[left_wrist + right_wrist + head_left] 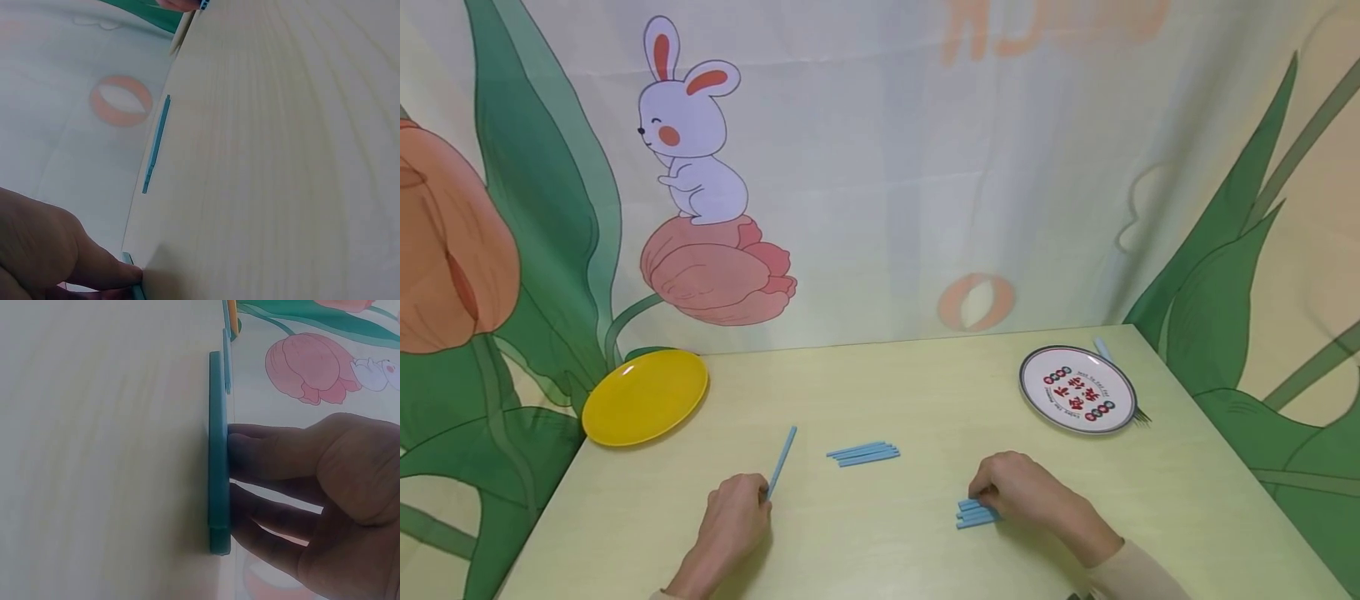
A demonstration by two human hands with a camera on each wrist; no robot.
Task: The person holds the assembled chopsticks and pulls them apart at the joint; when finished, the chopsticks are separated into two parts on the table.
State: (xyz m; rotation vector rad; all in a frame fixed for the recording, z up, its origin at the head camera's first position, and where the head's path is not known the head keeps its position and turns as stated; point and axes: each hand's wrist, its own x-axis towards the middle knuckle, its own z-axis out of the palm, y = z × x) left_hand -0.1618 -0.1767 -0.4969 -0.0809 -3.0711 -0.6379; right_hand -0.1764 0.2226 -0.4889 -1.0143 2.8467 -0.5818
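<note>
A thin blue stick (783, 459) slants up from my left hand (733, 515), pinched near its lower end between thumb and fingers. In the left wrist view my fingertip presses on that stick, close to the tabletop. On the right, my right hand (1028, 493) holds its curled fingertips on a small row of blue sticks (974, 519) lying side by side. The right wrist view shows thumb and fingers against the nearest stick (217, 444); the fingers partly cover the row. Between the hands lies another group of blue sticks (865, 454), touched by neither hand.
A yellow plate (646, 398) stands at the table's back left. At the back right is a white plate (1078, 389) with red lettering, and a light-handled utensil (1102, 348) lies partly beneath it. A printed curtain (865, 167) hangs along the back edge of the table (850, 550).
</note>
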